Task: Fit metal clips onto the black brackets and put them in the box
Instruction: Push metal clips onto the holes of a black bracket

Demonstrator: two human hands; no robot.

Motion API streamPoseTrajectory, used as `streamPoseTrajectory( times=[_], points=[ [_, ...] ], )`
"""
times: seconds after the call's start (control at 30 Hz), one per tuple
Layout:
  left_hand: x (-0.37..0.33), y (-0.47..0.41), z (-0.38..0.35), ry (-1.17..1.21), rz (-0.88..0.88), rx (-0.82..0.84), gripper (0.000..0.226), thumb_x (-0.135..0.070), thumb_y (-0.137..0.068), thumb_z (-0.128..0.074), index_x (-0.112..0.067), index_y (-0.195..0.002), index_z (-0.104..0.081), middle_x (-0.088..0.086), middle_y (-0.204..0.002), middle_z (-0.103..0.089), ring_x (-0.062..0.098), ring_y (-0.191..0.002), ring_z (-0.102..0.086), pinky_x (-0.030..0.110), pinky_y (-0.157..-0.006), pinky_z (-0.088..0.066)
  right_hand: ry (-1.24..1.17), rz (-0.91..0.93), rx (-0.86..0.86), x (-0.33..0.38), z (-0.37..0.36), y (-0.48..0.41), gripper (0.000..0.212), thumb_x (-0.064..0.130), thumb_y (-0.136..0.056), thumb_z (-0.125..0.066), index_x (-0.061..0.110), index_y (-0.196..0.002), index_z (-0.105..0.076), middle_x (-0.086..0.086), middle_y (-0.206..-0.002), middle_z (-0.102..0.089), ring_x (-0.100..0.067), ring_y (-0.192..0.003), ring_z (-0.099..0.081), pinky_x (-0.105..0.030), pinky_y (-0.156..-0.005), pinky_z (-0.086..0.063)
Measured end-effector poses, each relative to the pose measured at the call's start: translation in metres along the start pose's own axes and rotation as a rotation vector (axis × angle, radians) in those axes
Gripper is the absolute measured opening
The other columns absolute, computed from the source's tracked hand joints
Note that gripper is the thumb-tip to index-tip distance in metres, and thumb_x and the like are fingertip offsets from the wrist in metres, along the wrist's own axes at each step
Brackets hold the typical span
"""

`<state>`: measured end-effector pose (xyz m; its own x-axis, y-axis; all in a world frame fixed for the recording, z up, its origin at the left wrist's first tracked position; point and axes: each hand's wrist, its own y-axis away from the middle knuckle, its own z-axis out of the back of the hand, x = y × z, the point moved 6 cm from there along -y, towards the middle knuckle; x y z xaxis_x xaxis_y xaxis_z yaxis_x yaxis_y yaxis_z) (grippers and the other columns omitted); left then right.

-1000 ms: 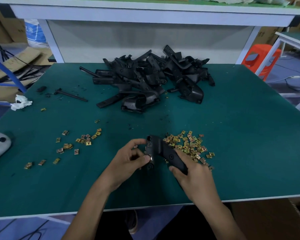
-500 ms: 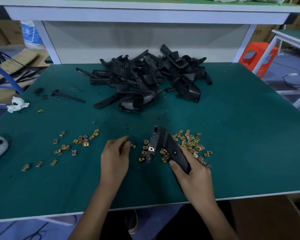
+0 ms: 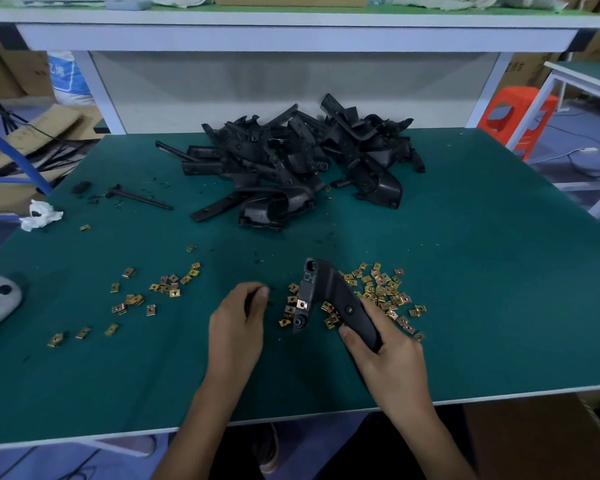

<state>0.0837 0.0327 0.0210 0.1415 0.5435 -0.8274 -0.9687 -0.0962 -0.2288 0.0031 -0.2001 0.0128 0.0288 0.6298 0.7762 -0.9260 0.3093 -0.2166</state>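
**On the green table, between the two hands: one bracket part-clipped, the batch barely begun**

Head view, sole entry.

- Right hand (image 3: 388,355): fingers wrapped round the lower end of a black bracket (image 3: 333,296), thumb pressed along its near edge. The bracket's upper end stands clear beyond the fingertips, tilted away from the person.
- Fitted clip (image 3: 302,304): one metal clip appears seated on the bracket's side face, well beyond the gripping fingers. Other seats on the part are too dark to read.
- Left hand (image 3: 238,320): fingers curled in, thumb tip against the forefinger, knuckles up, just beside the bracket but apart from it. Whether a clip sits in that pinch cannot be told.
- Loose clips (image 3: 381,289): a dense scatter on the table (image 3: 499,271), just beyond the right fingertips and partly under the bracket. A thinner scatter (image 3: 163,289) lies out past the left hand's little-finger side.
- Bracket pile (image 3: 291,161): a large heap well beyond both hands, none showing clips.
- Brown cardboard (image 3: 534,438): below the table edge by the right wrist — possibly the box, its contents unseen.

Progress, as judged: early in the task. The held bracket looks part-done and is not yet boxed — the whole heap remains.
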Motion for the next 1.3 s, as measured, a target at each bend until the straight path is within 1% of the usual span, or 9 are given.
streamPoseTrajectory(
  times=[0.1, 0.17, 0.3, 0.37, 0.57, 0.7, 0.87, 1.07, 1.3],
  points=[
    [0.007, 0.0, 0.002, 0.161, 0.084, 0.019, 0.015, -0.031, -0.099, -0.061, -0.033, -0.111, -0.07, -0.033, -0.094, -0.068, -0.019, -0.094, -0.059, -0.002, -0.076, -0.04, 0.005, -0.006, 0.0, 0.0, -0.001, 0.0, 0.044, 0.04, -0.091, -0.072, 0.046, -0.133, -0.06, 0.011, -0.068, -0.065, -0.011, -0.06, -0.06, -0.034, -0.062, -0.054],
    [0.008, -0.001, -0.001, 0.267, 0.108, 0.047, 0.018, -0.024, -0.098, -0.063, -0.037, -0.109, -0.069, -0.035, -0.096, -0.069, -0.015, -0.096, -0.062, 0.001, -0.08, -0.044, 0.004, -0.004, -0.003, 0.0, -0.001, 0.0, 0.045, 0.041, -0.09, -0.072, 0.047, -0.133, -0.06, 0.01, -0.068, -0.066, -0.011, -0.061, -0.061, -0.036, -0.062, -0.055],
    [0.008, -0.001, -0.013, 0.516, 0.193, 0.059, 0.02, -0.013, -0.097, -0.064, -0.031, -0.102, -0.071, -0.009, -0.099, -0.076, 0.006, -0.095, -0.07, 0.017, -0.078, -0.054, 0.004, -0.003, -0.008, 0.001, 0.0, 0.001, 0.048, 0.04, -0.09, -0.072, 0.049, -0.134, -0.059, 0.009, -0.073, -0.069, -0.011, -0.065, -0.064, -0.037, -0.066, -0.056],
    [0.007, 0.0, -0.019, 0.642, 0.231, 0.072, 0.017, -0.014, -0.096, -0.065, -0.027, -0.1, -0.074, -0.003, -0.1, -0.077, 0.01, -0.095, -0.07, 0.025, -0.08, -0.055, 0.002, -0.004, 0.001, 0.002, -0.001, 0.001, 0.049, 0.04, -0.089, -0.073, 0.048, -0.135, -0.06, 0.009, -0.074, -0.07, -0.011, -0.066, -0.064, -0.036, -0.066, -0.056],
    [0.006, 0.001, -0.021, 0.823, 0.29, 0.111, 0.018, -0.027, -0.081, -0.074, -0.025, -0.099, -0.078, -0.002, -0.099, -0.075, 0.009, -0.092, -0.067, 0.022, -0.082, -0.053, 0.024, -0.006, 0.044, 0.004, 0.0, 0.001, 0.049, 0.039, -0.087, -0.077, 0.048, -0.133, -0.062, 0.014, -0.066, -0.065, -0.01, -0.058, -0.059, -0.034, -0.062, -0.054],
    [0.007, 0.003, -0.019, 0.957, 0.32, 0.176, 0.021, -0.029, -0.069, -0.078, -0.022, -0.089, -0.078, 0.002, -0.086, -0.07, 0.012, -0.075, -0.062, 0.02, -0.07, -0.053, 0.046, 0.021, 0.077, 0.006, -0.001, -0.001, 0.049, 0.038, -0.087, -0.077, 0.051, -0.131, -0.061, 0.013, -0.069, -0.067, -0.01, -0.059, -0.06, -0.035, -0.063, -0.055],
    [0.006, 0.003, -0.021, 0.942, 0.326, 0.217, 0.013, -0.023, -0.072, -0.078, -0.022, -0.085, -0.078, 0.001, -0.076, -0.07, 0.01, -0.067, -0.063, 0.019, -0.065, -0.053, 0.05, 0.038, 0.108, 0.007, -0.002, -0.002, 0.056, 0.038, -0.088, -0.077, 0.06, -0.131, -0.049, 0.011, -0.071, -0.069, -0.009, -0.059, -0.059, -0.035, -0.063, -0.055],
    [0.008, 0.003, -0.02, 0.934, 0.322, 0.199, 0.011, -0.011, -0.084, -0.074, -0.021, -0.084, -0.077, 0.001, -0.075, -0.068, 0.01, -0.065, -0.061, 0.02, -0.064, -0.052, 0.047, 0.041, 0.125, 0.007, -0.002, -0.004, 0.051, 0.038, -0.086, -0.078, 0.056, -0.13, -0.058, 0.01, -0.07, -0.069, -0.008, -0.058, -0.058, -0.034, -0.062, -0.055],
    [0.008, 0.003, -0.02, 0.941, 0.328, 0.242, 0.011, -0.02, -0.078, -0.083, -0.021, -0.086, -0.076, 0.007, -0.087, -0.069, 0.015, -0.075, -0.061, 0.024, -0.071, -0.053, 0.023, 0.049, 0.166, 0.007, -0.002, -0.006, 0.051, 0.039, -0.087, -0.078, 0.06, -0.129, -0.057, 0.008, -0.071, -0.07, -0.013, -0.063, -0.062, -0.036, -0.066, -0.056]
  ],
)
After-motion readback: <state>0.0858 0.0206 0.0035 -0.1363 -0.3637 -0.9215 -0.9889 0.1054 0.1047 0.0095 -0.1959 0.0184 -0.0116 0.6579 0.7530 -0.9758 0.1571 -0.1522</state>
